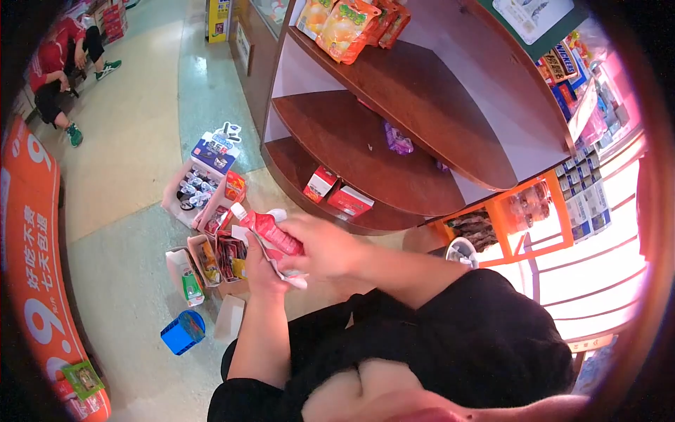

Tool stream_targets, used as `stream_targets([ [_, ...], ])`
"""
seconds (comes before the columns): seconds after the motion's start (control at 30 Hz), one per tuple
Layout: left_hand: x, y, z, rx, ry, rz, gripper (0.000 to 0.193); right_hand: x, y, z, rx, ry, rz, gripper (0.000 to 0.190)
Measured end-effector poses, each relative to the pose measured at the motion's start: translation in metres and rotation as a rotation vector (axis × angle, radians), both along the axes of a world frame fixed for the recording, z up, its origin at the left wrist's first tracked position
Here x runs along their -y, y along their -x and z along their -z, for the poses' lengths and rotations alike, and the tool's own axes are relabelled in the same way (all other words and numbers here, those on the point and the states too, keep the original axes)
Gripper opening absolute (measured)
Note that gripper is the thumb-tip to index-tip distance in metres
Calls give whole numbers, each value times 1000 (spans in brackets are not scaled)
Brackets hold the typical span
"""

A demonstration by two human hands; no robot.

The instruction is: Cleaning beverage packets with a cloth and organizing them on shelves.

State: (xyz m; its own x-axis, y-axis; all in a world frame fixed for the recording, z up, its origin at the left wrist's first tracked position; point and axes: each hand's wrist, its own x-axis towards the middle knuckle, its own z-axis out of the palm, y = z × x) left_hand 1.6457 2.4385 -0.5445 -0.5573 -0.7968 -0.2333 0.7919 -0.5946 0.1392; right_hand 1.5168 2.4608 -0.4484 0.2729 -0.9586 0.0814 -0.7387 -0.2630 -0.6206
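Observation:
Both hands meet in front of me, above boxes on the floor. My left hand [263, 269] holds a white tissue or cloth [292, 277] under a red bottle with a white cap [269, 230]. My right hand [321, 245] is at the bottle's lower part, its fingers curled along it and slightly blurred. The bottle tilts, cap towards the upper left. Just beyond it stand a pink-edged box of small packs [174, 194] with a blue and white display card [214, 153], and an open box of red packets [232, 254].
A curved brown wooden shelf unit [364, 153] rises ahead, with orange snack bags [345, 31] on top and red boxes [350, 201] low down. A blue basket [182, 332] stands on the floor. An orange display [31, 253] runs along the left; a seated person [52, 63] is beyond.

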Motion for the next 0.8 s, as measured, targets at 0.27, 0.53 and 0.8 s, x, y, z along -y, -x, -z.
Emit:
stream_targets([
  [0.27,10,-11,10,180,-71,-203,58,171,130,-139,388,676,815,70],
  [0.53,16,-4,22,289,-190,-137,62,222,180,-125,235,305,866,40],
  [0.8,15,5,12,291,-269,-106,59,146,273,-139,281,172,1033,37],
])
